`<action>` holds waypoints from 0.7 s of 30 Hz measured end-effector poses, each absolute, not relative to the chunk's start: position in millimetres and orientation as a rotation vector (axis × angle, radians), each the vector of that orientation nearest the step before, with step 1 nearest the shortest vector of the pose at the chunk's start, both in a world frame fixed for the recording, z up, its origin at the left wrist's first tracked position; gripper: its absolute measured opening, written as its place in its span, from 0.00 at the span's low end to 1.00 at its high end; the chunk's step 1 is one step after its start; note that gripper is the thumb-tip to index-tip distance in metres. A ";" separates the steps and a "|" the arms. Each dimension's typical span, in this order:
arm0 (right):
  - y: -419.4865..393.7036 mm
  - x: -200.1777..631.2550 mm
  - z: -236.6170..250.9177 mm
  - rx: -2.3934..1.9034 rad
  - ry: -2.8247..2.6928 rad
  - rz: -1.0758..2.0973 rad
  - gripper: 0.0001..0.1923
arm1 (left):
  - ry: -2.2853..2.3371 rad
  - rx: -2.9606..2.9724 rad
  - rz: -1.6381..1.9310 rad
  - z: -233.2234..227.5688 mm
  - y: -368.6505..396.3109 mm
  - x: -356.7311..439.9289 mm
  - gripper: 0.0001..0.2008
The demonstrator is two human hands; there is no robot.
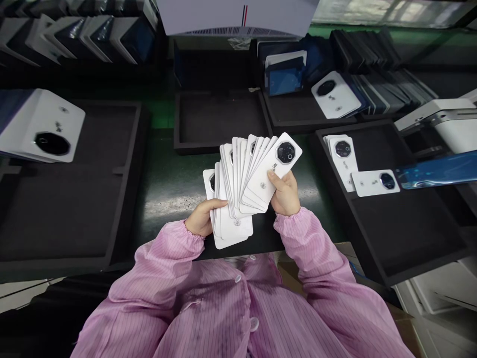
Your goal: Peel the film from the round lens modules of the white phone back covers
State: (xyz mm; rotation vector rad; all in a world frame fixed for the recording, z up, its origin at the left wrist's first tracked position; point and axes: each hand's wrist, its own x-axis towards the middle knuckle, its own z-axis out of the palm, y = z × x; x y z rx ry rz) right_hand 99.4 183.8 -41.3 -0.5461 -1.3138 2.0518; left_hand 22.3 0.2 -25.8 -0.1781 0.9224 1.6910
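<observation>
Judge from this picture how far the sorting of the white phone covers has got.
Done: a few covers already lie in the right tray. In hand: a fanned stack, the left hand under it, the right hand pinching the top cover. Left: most of the fan, and the left tray holds one pile.

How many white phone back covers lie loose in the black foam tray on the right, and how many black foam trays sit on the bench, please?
White phone back covers in the right tray: 3, as far as visible
Black foam trays: 4
Total: 7
</observation>
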 end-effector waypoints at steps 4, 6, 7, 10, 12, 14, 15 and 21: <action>183.3 98.9 -39.9 -0.585 -1.326 2.045 0.23 | 0.897 -0.114 1.724 -25.2 -1.1 20.2 0.33; 183.5 98.9 -39.4 -0.587 -1.322 2.042 0.22 | 0.919 -0.069 1.727 -25.2 -1.9 19.8 0.35; 183.7 99.0 -39.2 -0.589 -1.322 2.039 0.22 | 0.930 -0.049 1.721 -25.5 -2.3 19.8 0.35; 184.4 99.5 -37.8 -0.600 -1.348 2.015 0.24 | 0.941 0.016 1.689 -27.1 -2.9 20.1 0.34; 184.6 99.7 -36.3 -0.592 -1.366 1.992 0.25 | 0.942 0.053 1.680 -28.0 -2.9 20.5 0.33; 184.2 99.9 -34.5 -0.579 -1.369 1.977 0.26 | 0.952 0.070 1.684 -27.9 -2.9 21.2 0.33; 184.0 99.9 -33.8 -0.574 -1.367 1.975 0.27 | 0.958 0.072 1.689 -27.3 -2.9 21.5 0.34; 184.8 100.7 -32.5 -0.518 -1.371 2.002 0.28 | 0.929 0.075 1.703 -23.8 -4.3 21.9 0.34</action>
